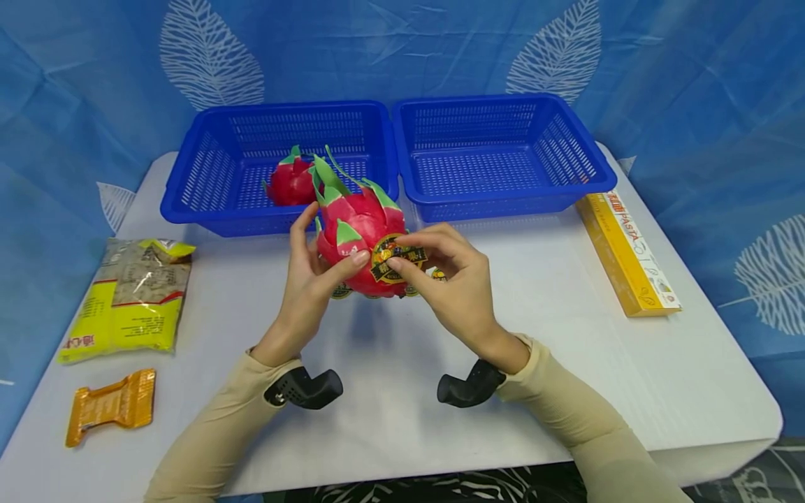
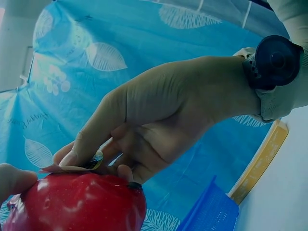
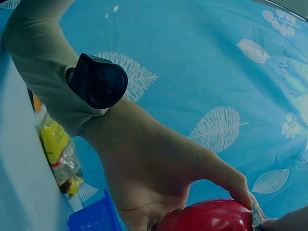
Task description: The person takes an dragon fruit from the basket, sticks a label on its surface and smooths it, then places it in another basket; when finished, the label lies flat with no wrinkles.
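A red dragon fruit (image 1: 358, 216) with green-tipped scales is held above the table, in front of the baskets. My left hand (image 1: 305, 286) grips it from the left, thumb on its front. A round black and gold sticker (image 1: 388, 269) lies against the fruit's front right side. My right hand (image 1: 462, 286) pinches this sticker between thumb and forefinger. In the left wrist view, the sticker's edge (image 2: 65, 169) stands up from the fruit. More black and gold stickers (image 1: 342, 290) peek out below the fruit; what bears them is hidden.
A blue basket (image 1: 220, 216) at the back left contains another dragon fruit (image 1: 291, 183). Beside it stands a second blue basket (image 1: 497, 205). A yellow pasta box (image 1: 619, 251) lies right. At the left are a yellow and clear bag (image 1: 135, 297) and an orange wrapped packet (image 1: 112, 405).
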`<state>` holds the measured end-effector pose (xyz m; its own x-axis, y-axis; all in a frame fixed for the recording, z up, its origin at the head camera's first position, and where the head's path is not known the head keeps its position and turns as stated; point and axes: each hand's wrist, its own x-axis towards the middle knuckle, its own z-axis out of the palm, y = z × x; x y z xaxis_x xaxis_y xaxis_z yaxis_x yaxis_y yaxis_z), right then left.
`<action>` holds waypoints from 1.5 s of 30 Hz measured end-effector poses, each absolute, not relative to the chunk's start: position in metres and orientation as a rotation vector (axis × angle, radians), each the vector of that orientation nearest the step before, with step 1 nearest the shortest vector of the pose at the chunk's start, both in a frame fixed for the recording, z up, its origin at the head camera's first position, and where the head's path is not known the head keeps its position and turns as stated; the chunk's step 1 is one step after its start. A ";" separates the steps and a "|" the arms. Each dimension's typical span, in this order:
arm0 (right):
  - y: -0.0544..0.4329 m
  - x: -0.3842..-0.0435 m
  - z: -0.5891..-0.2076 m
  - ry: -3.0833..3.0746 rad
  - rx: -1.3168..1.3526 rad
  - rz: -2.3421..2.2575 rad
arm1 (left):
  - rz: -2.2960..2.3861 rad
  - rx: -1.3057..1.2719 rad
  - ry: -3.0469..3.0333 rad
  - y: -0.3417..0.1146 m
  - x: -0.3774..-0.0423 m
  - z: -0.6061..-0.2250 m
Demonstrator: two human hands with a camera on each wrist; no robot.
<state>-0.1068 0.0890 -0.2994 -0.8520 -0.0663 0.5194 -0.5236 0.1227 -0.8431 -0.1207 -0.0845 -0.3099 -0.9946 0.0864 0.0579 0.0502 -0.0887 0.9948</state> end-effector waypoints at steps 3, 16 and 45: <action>0.088 -0.106 -0.300 -2.054 0.589 1.742 | 2.300 0.160 2.111 -0.084 -0.120 -0.311; 0.085 -0.111 -0.304 -1.999 0.676 1.714 | 2.378 0.125 2.047 -0.081 -0.118 -0.311; 0.069 -0.117 -0.323 -1.813 0.318 2.839 | 2.696 0.371 1.886 -0.058 -0.110 -0.333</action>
<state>-0.1170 0.0689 -0.3233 -0.9535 -0.3003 0.0272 0.1016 -0.4051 -0.9086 -0.1105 -0.0585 -0.3330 -0.9608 -0.0107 0.2770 0.2639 -0.3417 0.9020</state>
